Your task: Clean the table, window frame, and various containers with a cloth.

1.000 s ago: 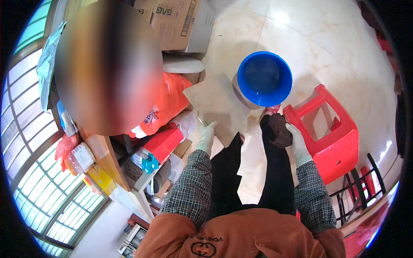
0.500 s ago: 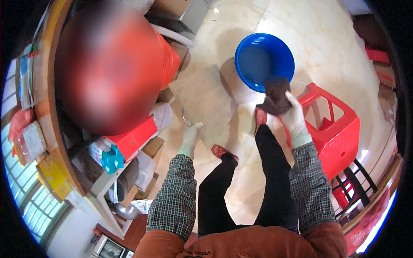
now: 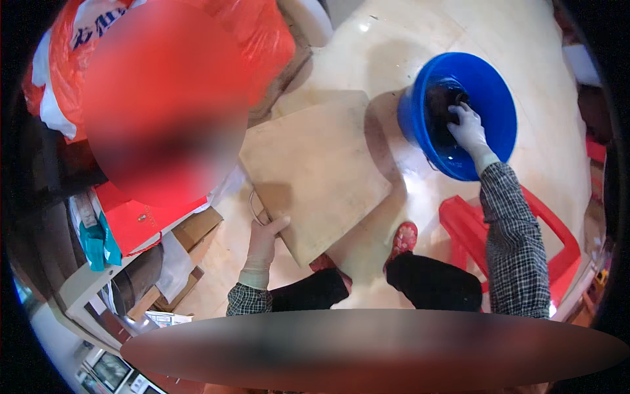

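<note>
My left hand [image 3: 264,238], in a thin pale glove, grips the near left edge of a pale wooden cutting board [image 3: 315,171] beside its metal ring handle [image 3: 254,207]. The board is held tilted above the floor. My right hand [image 3: 468,126], gloved as well, reaches down inside a blue bucket [image 3: 500,98]. Its fingers are curled on a dark brown cloth [image 3: 441,105] that lies in the water; part of the cloth is hard to make out against the dark water.
A red plastic stool [image 3: 453,220] lies by my right forearm. At left are red plastic bags [image 3: 272,46], a red paper bag [image 3: 147,220] and cardboard boxes [image 3: 197,230]. My feet, in red shoes [image 3: 405,238], stand on the tiled floor between board and stool.
My right hand has carried the dark cloth from beside the bucket's near rim down into it. The board is still in my left hand. The whole view has shifted closer.
</note>
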A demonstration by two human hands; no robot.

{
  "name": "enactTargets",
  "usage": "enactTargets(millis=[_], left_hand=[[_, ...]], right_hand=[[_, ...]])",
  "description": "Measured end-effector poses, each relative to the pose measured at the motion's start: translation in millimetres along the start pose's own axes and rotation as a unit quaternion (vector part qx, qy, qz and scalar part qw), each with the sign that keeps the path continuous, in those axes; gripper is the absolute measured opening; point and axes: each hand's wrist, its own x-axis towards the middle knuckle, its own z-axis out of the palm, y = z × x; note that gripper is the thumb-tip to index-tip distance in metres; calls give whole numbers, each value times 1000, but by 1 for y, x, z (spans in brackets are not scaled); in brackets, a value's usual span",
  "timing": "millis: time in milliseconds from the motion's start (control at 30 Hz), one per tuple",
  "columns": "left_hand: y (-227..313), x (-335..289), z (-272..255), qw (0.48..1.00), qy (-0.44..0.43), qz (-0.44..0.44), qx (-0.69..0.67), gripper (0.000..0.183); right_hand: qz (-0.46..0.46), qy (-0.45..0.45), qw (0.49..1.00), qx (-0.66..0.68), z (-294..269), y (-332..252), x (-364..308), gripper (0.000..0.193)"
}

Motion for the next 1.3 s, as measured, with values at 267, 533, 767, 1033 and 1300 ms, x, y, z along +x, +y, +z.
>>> enactTargets(millis=[267,533,767,1033,1300], left_hand=[[-8,38,-11,997,-77,15,-10,40],[0,34,0,996,-79,34,-9,48],[-19,73,-39,998,-63,11,-17,51],[6,25,-78,989,30,128,61,42],[63,-20,-116,979,81,153,110,28]], right_hand=[[-24,-139,990,21,23,37,23,48],[-144,-216,962,85,51,38,23,30],[-84,17,996,33,27,37,27,42],[-77,-30,994,65,31,42,32,40],[-87,-54,993,59,32,53,43,38]])
